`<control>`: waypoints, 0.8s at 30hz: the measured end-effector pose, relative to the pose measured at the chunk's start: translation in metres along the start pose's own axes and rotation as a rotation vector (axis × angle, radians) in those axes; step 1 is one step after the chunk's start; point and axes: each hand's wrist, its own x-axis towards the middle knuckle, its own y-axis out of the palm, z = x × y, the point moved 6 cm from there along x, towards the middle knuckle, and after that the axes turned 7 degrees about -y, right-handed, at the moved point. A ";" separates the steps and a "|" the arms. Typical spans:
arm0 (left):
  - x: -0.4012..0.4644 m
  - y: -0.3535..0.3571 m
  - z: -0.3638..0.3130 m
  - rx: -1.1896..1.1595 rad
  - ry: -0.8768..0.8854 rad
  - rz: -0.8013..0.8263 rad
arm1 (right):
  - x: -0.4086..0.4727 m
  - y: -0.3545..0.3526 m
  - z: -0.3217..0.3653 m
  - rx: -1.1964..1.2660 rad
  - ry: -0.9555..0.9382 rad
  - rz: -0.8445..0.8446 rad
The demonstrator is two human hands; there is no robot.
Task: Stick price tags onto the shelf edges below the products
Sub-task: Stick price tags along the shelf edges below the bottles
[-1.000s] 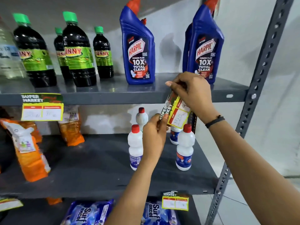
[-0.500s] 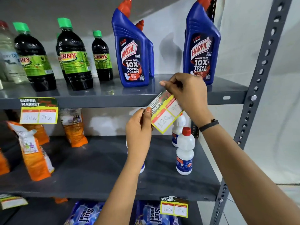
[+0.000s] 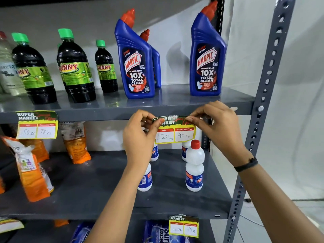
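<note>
Price tag (image 3: 175, 130) now level against grey shelf edge (image 3: 98, 115)

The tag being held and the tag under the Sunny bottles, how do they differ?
The held tag reads 120 and 90; the left tag reads 150 and 75. The left hand and right hand pinch the held tag; the left tag hangs untouched. Both share the Super Market design.

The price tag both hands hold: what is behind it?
Behind the price tag are the shelf edge and white bottles. Left hand and right hand pinch its top; bottle tops there are covered.
</note>
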 end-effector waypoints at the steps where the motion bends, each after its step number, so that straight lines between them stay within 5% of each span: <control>1: 0.000 0.001 0.000 -0.003 0.010 -0.004 | -0.001 0.000 -0.001 -0.004 0.009 0.012; 24: 0.004 0.008 0.006 0.062 -0.052 -0.002 | -0.002 0.006 -0.002 -0.100 0.036 0.035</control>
